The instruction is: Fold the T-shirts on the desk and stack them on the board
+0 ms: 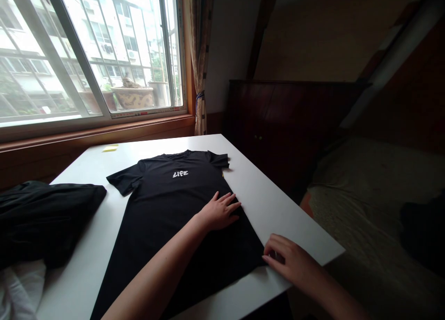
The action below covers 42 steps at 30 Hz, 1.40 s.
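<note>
Pinching the lower hem corner of a smooth black short-sleeved T-shirt [163, 204] in the narrow grip of our right hand [287, 260], we rest our left hand [220, 212], grip spread wide, flat near its side edge. White lettering [180, 174] marks the shirt, laid out on our glossy white angular counter [278, 199] beside rumpled black cloth [45, 218] and creased white fabric [26, 283]; the frame crops all three garments, and our forearm hides some of the shirt.
</note>
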Motion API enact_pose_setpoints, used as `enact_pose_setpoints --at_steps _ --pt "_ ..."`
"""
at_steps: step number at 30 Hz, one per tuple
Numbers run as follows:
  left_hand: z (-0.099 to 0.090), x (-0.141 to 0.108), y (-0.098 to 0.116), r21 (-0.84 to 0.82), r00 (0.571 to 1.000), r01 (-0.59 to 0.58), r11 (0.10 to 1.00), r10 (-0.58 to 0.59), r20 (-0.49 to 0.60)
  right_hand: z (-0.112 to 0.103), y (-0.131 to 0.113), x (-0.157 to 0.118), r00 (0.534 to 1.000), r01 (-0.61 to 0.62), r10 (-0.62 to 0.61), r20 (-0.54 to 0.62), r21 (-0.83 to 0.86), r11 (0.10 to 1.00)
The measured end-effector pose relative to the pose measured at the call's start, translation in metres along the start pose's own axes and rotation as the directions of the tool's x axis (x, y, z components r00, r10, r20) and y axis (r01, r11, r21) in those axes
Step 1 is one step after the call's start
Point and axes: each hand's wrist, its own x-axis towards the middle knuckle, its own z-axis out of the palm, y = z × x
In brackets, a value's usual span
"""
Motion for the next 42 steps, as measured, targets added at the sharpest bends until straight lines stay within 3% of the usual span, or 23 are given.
enact_pose_setpoints --at_steps 6,17,26,29,32,37,42 --pt "-0.004 -0.014 0.018 -0.045 0.994 -0.11 0.993 0.11 0.011 -0.001 0.001 0.001 1.0 0.0 0.001 -0.019 0.019 1.0" --pt "-0.002 -0.015 0.038 -0.06 0.996 -0.08 0.995 0.082 0.029 -0.008 -0.002 0.008 0.999 -0.037 0.036 0.032 0.008 0.999" --pt "-0.029 -0.089 0.065 -0.252 0.968 -0.208 0.945 0.236 0.087 -0.013 0.007 0.007 0.989 -0.066 0.053 0.138 0.089 0.994" --pt "-0.034 -0.104 0.075 -0.347 0.944 -0.252 0.903 0.308 0.115 -0.019 0.008 0.013 0.991 -0.039 0.028 0.128 0.08 0.996" --pt "-0.037 -0.107 0.08 -0.447 0.925 -0.279 0.85 0.362 0.112 -0.02 0.001 0.03 0.999 0.024 -0.025 0.022 0.028 0.999" --pt "-0.041 -0.109 0.082 -0.651 0.92 -0.272 0.709 0.389 0.04 -0.003 -0.008 0.066 0.981 0.123 -0.137 -0.14 -0.102 0.987" --pt "-0.067 -0.132 0.077 -0.812 0.933 -0.201 0.548 0.36 0.012 0.011 0.01 0.08 0.977 0.087 -0.118 -0.18 -0.171 0.981"
